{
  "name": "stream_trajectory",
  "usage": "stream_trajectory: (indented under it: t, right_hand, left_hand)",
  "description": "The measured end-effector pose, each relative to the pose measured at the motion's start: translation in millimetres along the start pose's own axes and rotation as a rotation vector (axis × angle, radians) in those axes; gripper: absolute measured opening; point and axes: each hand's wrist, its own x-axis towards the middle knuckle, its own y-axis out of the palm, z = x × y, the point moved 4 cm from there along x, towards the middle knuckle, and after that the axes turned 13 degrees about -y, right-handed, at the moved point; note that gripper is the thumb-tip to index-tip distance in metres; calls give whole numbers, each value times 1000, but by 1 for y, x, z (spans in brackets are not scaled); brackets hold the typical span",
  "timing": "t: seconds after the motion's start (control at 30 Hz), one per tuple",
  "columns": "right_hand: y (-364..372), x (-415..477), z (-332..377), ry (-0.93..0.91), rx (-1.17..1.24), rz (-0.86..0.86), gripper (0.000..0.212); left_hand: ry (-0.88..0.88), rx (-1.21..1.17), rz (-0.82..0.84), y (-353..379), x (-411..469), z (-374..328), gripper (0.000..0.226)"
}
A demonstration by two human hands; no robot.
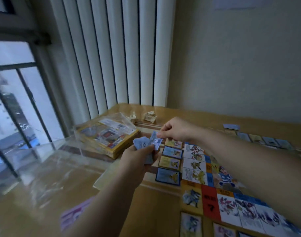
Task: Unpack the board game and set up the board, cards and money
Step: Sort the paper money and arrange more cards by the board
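Bare forearms reach over the glossy wooden table (pixel 146 211). Flat on its right side lies the board (pixel 211 202), a grid of cartoon-creature squares, with one red square reading "7". Left of it sits the yellow box (pixel 108 139) in clear plastic, its print blurred. Four bordered cards (pixel 172 163) line the board's left edge. The left hand (pixel 137 159) grips a stack of blue notes (pixel 142 144); the right hand (pixel 177 129) pinches one note (pixel 155 141) at the stack's top.

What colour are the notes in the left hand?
The notes in the left hand are pale blue; head view shows it.
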Motion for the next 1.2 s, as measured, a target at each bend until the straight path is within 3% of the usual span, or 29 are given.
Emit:
stream_trajectory:
  t: [0.17,0.27,0.37,0.5,0.63,0.7,0.77,0.9,1.2]
  right_hand:
    - [29,37,-12,48,-18,-98,24]
    - [48,55,-24,48,-79,-137,14]
    - [65,64,-31,55,-293,-148,11]
    - [71,59,-31,8,-536,-255,19]
    - [64,45,-1,-141,-238,-344,12]
    - [69,31,31,-223,34,-259,15]
    - [83,10,66,-270,244,-63,18]
    - [122,-30,113,-309,289,247,25]
    - [167,-47,110,-298,41,168,20]
  left_hand:
    - [33,-133,-46,-51,-21,-26,6]
    - [52,-101,-75,-70,-37,-41,21]
    - [55,-48,-182,-81,-46,-47,17]
    - [45,-41,-185,-83,-49,-45,18]
    - [96,108,-163,-86,-61,-47,12]
    - [144,295,-131,-93,-72,-50,15]
    - [190,537,-158,-108,-86,-52,14]
    - [318,1053,-252,-139,-104,-49,5]
    - [278,1234,-340,-168,-102,-24,22]
